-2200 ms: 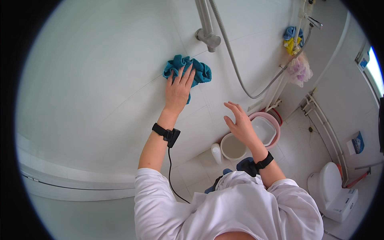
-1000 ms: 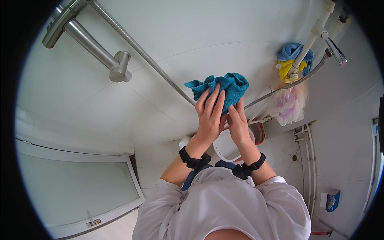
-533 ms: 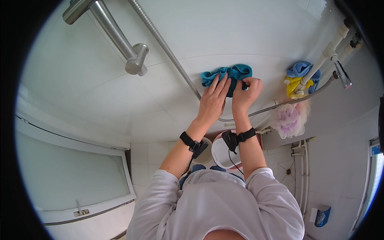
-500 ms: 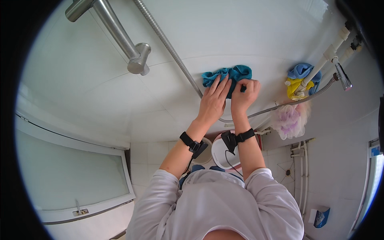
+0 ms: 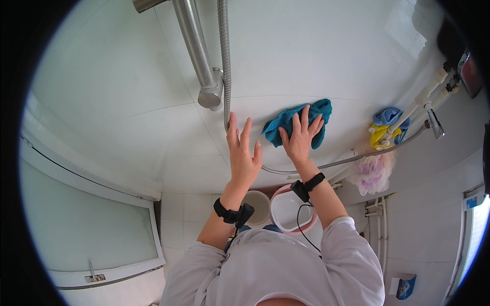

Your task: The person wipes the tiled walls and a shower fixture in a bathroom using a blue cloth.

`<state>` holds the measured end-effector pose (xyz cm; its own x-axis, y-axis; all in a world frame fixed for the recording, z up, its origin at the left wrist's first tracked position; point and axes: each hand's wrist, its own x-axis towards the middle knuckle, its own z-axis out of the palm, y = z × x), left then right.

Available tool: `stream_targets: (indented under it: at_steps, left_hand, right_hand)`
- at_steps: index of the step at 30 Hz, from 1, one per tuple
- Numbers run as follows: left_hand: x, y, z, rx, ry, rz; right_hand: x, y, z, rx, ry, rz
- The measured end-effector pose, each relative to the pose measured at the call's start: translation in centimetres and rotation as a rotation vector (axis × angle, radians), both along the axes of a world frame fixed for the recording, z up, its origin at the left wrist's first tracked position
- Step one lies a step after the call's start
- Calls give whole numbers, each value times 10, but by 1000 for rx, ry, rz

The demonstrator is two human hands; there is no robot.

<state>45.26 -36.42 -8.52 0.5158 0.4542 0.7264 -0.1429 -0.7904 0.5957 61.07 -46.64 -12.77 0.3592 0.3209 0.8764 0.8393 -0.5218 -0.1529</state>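
Note:
A crumpled teal cloth [image 5: 285, 120] lies against the white tiled wall. My right hand [image 5: 299, 141] presses it there with flat, spread fingers. To its left, my left hand [image 5: 244, 159] is raised with fingers apart and holds nothing. Its fingertips are beside the metal shower hose [image 5: 224, 56]; whether they touch it I cannot tell. The hose hangs down the wall, loops below both hands and runs right to a chrome tap fitting [image 5: 434, 123]. A steel shower rail [image 5: 194, 43] stands just left of the hose.
At right, blue and yellow cloths [image 5: 386, 117] hang on white pipes [image 5: 413, 109], above a pink-white bath puff [image 5: 371, 173]. A beige bucket [image 5: 259, 206] and a pink-rimmed basin [image 5: 312, 223] stand below. A frosted-glass door [image 5: 102, 219] is at left.
My left hand has come off the cloth and moved left toward the hose. My right hand's bent fingers have spread flat over the cloth, which is more opened out. The view has shifted.

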Motion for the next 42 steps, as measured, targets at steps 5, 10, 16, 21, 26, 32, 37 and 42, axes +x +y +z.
stream_targets:
  at_steps: [5,10,16,21,26,32,37,42]
  left_hand:
    - [-2,9,0,67,-21,37]
    - [-5,6,1,32,-111,1]
    - [-11,6,2,-284,-273,-107]
    - [-17,15,12,-304,-134,-97]
    - [-20,3,17,-272,-128,-174]
    - [-19,-8,14,-230,-160,-197]
    - [-13,-3,14,-190,-142,-177]
    - [-8,-9,9,-208,-104,-186]
  right_hand:
    - [10,27,81,-48,-312,6]
    - [-16,65,183,-19,-403,81]
    - [-17,55,150,-232,-430,145]
    - [-7,46,151,-398,-599,117]
    - [-17,65,222,-212,-529,145]
    - [-20,78,243,-108,-525,240]
    - [11,42,255,-2,-536,171]
    - [81,-28,273,373,-442,-176]
